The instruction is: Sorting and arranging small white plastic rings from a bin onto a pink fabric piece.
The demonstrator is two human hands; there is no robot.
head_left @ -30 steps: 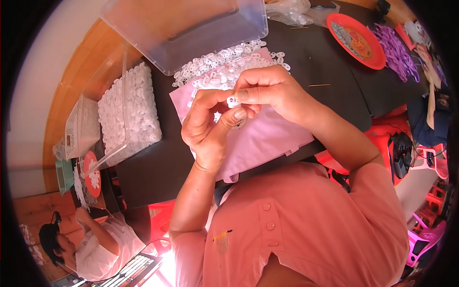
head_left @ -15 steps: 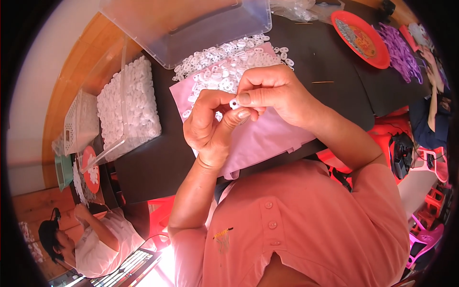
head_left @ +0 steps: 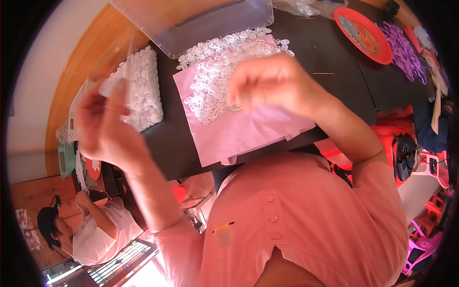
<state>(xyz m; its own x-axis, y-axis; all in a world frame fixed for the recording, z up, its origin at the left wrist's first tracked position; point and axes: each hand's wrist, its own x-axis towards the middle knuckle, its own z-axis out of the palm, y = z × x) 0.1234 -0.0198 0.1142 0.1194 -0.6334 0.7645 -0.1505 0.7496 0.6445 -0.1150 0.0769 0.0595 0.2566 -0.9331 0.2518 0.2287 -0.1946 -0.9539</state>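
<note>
My left hand [head_left: 107, 129], smeared by motion, is over the near side of a clear plastic bin [head_left: 128, 81] heaped with white pieces [head_left: 143, 86]. Its fingers are too blurred to read, and a whitish patch by the fingertips cannot be made out. My right hand [head_left: 272, 86] hovers above a pile of small white oval pieces with holes [head_left: 210, 88], its fingers bent and closed; whatever they hold is hidden or too blurred. The pile lies on a pink cloth bag [head_left: 248, 136] and spills past its far edge onto the dark table.
At the far side a large clear bin [head_left: 224, 24] lies tipped toward the pile. Far right are a red plate [head_left: 346, 19] with grey bits and a heap of purple strips [head_left: 406, 52]. Another person [head_left: 103, 229] sits at lower left; someone's arm [head_left: 437, 91] shows at right.
My hands have parted from around a small white piece. The left has swung left to the filled bin; the right stays above the pile.
</note>
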